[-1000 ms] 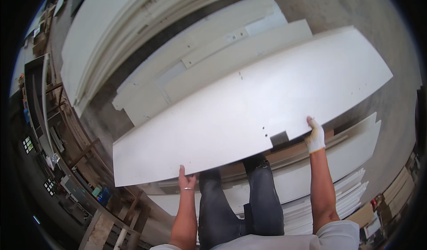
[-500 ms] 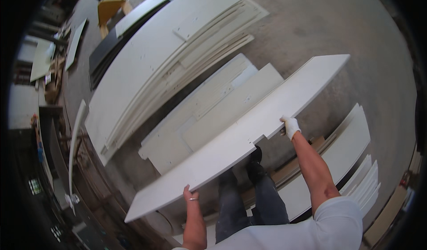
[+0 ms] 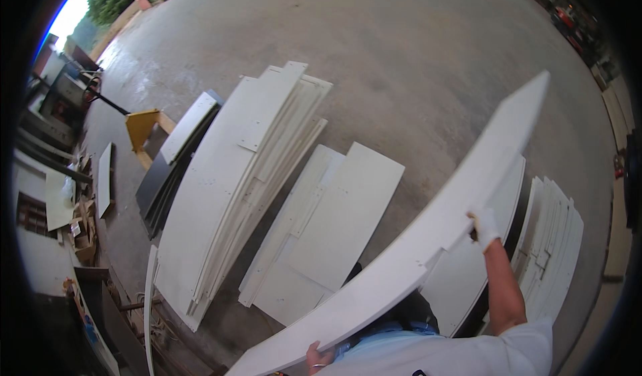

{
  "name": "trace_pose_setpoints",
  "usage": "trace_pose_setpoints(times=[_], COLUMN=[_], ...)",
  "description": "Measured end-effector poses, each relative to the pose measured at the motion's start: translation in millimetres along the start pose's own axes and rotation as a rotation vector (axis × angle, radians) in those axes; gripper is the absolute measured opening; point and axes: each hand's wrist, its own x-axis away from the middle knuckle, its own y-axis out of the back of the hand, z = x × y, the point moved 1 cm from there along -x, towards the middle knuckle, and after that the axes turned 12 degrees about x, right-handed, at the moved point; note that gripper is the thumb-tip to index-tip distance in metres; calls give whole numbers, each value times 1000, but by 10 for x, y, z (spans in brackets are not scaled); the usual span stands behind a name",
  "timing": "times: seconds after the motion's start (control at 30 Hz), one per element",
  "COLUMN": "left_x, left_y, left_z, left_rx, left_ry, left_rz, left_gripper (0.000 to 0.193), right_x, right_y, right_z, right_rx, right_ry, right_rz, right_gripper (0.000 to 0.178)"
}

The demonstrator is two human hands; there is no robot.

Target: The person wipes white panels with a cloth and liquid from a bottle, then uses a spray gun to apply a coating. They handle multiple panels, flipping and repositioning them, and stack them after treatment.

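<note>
Stretching diagonally, the long panel [image 3: 401, 262] is white; one edge is notched.

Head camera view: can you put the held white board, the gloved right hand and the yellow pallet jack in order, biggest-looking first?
1. Held white board, clearly largest
2. Yellow pallet jack, its visible part
3. Gloved right hand, smallest, though nearer the camera

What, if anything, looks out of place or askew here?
The right hand wears a white glove but the left hand is bare, an uneven pair. In the middle stack, the top panel lies offset from those beneath.
</note>
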Motion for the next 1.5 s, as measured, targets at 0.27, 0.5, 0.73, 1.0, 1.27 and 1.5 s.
trace_pose_setpoints(times=[0.27,0.5,0.73,1.0,1.27,1.5], left_x=[707,1328,1656,1451,1224,642], left_y=[-924,-1819,-2829,-4329,-5732,-6542], left_z=[545,658,733,1249,2387,3473], left_rx=[-180,-142,-468,-803,-1240,-1683], left_ry=[81,-28,-122,-98,-52,45], left_rz=[164,173,308,491,561,583], left_gripper=[50,54,63,64,50,36], right_x=[-96,301,1269,1989,2732,3373], right_y=[1572,2385,2693,2540,1664,295], right_z=[-955,-1552,-1793,-2165,-2549,-2384], right_rx=[-469,-542,-647,-885,-1072,-1229], right_ry=[118,-24,-251,-386,-596,-792], right_rz=[-149,-270,-560,-845,-1210,-1508], right_gripper=[15,18,20,17,22,12])
